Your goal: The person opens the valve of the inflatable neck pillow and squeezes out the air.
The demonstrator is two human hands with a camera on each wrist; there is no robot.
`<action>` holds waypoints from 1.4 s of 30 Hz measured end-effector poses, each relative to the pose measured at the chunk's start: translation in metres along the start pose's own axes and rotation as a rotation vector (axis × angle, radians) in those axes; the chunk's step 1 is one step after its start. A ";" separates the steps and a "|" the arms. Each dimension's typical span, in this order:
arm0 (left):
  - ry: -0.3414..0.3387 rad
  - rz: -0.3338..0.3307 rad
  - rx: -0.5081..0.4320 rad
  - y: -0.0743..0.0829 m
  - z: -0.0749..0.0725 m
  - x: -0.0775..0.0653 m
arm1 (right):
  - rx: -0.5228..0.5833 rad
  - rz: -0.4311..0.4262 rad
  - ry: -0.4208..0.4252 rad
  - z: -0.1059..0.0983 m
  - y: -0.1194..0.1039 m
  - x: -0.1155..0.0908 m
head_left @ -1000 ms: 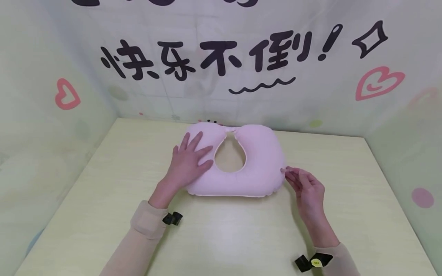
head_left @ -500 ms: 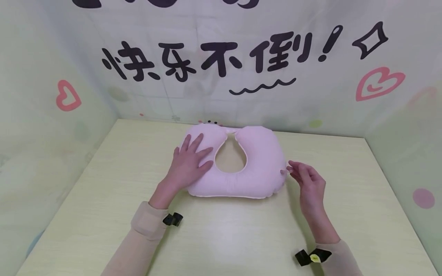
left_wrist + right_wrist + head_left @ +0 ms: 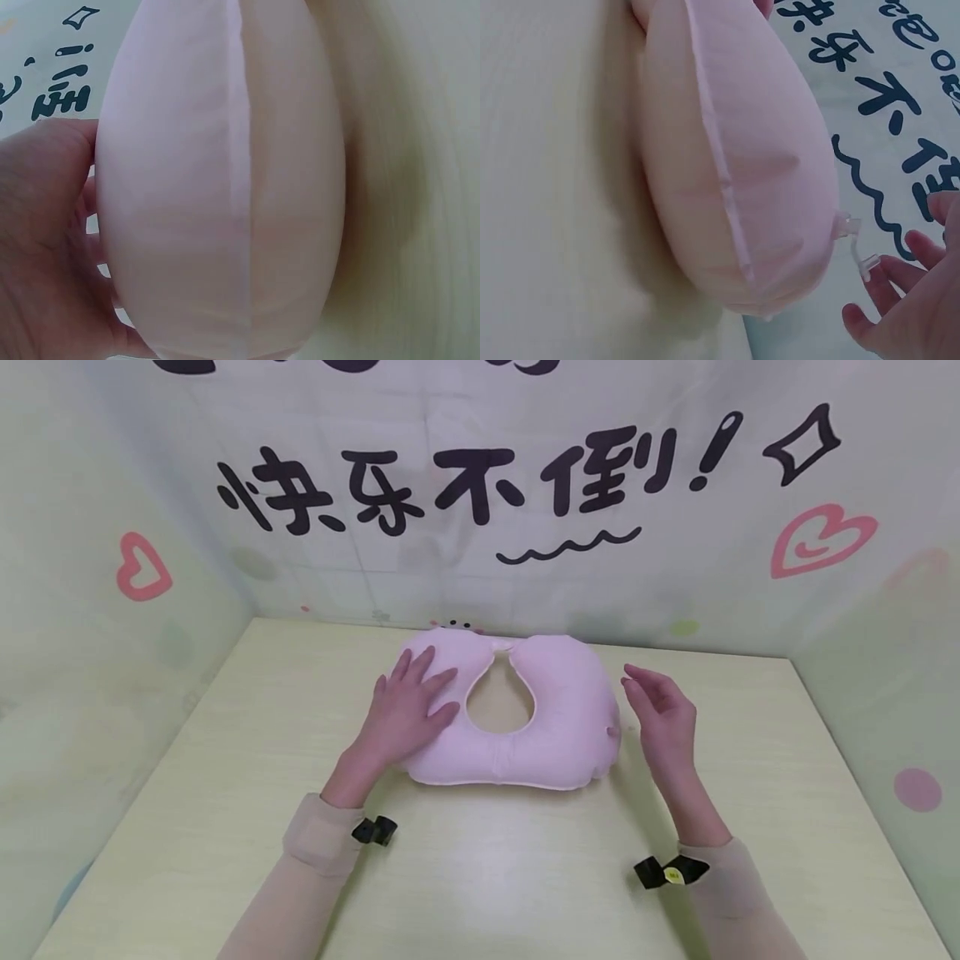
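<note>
A pink inflatable neck pillow (image 3: 562, 752) lies puffed up on the table, its teardrop opening in the middle. My left hand (image 3: 405, 702) rests on its left lobe, fingers straight and spread. In the left wrist view the pillow's seamed side (image 3: 187, 187) fills the middle beside my hand (image 3: 41, 240). My right hand (image 3: 663, 714) is raised just right of the pillow, fingers loosely bent, nothing between them. A clear valve (image 3: 846, 226) sticks out of the pillow, its plug (image 3: 870, 265) hanging unplugged on a strap. This plug overlaps a fingertip of my right hand (image 3: 919, 300) in that view.
The pale wooden table (image 3: 480, 877) ends at a cloth backdrop (image 3: 480, 585) printed with black characters and hearts. Similar cloth walls stand at left and right. A black camera strap (image 3: 675, 872) sits at each wrist.
My right hand, earlier at the valve on the pillow's right side, has let go and moved up and away from it. My left hand stays on the pillow.
</note>
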State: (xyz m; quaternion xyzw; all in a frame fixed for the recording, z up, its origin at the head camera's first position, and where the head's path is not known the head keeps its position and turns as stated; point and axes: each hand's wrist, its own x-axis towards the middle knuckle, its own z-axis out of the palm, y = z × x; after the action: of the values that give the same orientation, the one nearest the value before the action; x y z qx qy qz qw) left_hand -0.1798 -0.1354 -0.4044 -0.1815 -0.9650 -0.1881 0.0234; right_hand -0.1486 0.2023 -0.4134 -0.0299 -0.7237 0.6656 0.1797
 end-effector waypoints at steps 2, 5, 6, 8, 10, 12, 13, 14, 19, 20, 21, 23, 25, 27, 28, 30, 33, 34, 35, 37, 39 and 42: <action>0.017 0.005 -0.003 0.001 -0.002 0.003 | -0.059 -0.021 -0.032 0.004 -0.006 0.007; 0.049 0.015 -0.016 0.003 -0.008 0.011 | -0.194 -0.100 -0.090 0.012 -0.014 0.017; 0.060 0.015 -0.019 0.004 -0.011 0.015 | -0.242 -0.134 -0.109 0.015 -0.016 0.020; 0.079 0.006 -0.019 0.005 -0.017 0.025 | -0.344 -0.199 -0.144 0.023 -0.019 0.027; 0.089 -0.012 -0.020 0.007 -0.022 0.036 | -0.425 -0.251 -0.194 0.032 -0.020 0.034; 0.088 -0.028 -0.007 0.007 -0.026 0.046 | -0.501 -0.287 -0.249 0.040 -0.020 0.042; 0.083 -0.032 0.004 0.007 -0.027 0.051 | -0.542 -0.302 -0.276 0.044 -0.019 0.046; 0.077 -0.034 0.015 0.007 -0.028 0.055 | -0.581 -0.314 -0.300 0.048 -0.019 0.049; 0.035 -0.035 0.084 0.003 -0.026 0.074 | -0.794 -0.321 -0.432 0.066 -0.015 0.065; 0.026 -0.034 0.092 0.002 -0.024 0.077 | -0.840 -0.318 -0.458 0.069 -0.015 0.067; 0.018 -0.034 0.095 0.001 -0.022 0.079 | -0.887 -0.321 -0.486 0.072 -0.014 0.069; -0.001 -0.036 0.092 -0.002 -0.017 0.083 | -0.975 -0.324 -0.527 0.076 -0.011 0.073; -0.013 -0.038 0.088 -0.004 -0.013 0.086 | -1.043 -0.320 -0.551 0.079 -0.008 0.075; -0.023 -0.046 0.088 -0.005 -0.009 0.087 | -1.076 -0.316 -0.554 0.081 -0.003 0.076; -0.031 -0.052 0.093 -0.007 -0.007 0.087 | -1.083 -0.315 -0.550 0.082 -0.001 0.076; -0.044 -0.067 0.103 -0.008 -0.005 0.087 | -1.081 -0.316 -0.537 0.084 0.004 0.076; -0.066 -0.089 0.099 -0.010 -0.001 0.087 | -1.054 -0.332 -0.539 0.085 0.009 0.075; -0.070 -0.092 0.091 -0.011 0.000 0.086 | -1.047 -0.338 -0.544 0.086 0.010 0.074; -0.070 -0.092 0.082 -0.011 0.001 0.086 | -1.044 -0.345 -0.550 0.086 0.011 0.074; -0.070 -0.088 0.068 -0.012 0.002 0.086 | -1.042 -0.352 -0.561 0.086 0.013 0.073; -0.069 -0.082 0.065 -0.012 0.004 0.086 | -1.052 -0.358 -0.560 0.086 0.014 0.073; -0.069 -0.082 0.058 -0.013 0.007 0.087 | -1.053 -0.344 -0.556 0.086 0.018 0.072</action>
State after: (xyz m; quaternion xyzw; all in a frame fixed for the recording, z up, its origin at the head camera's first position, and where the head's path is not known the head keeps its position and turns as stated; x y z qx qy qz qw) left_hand -0.2651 -0.1147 -0.4057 -0.1476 -0.9769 -0.1543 -0.0123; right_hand -0.2449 0.1430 -0.4188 0.1769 -0.9692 0.1639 0.0502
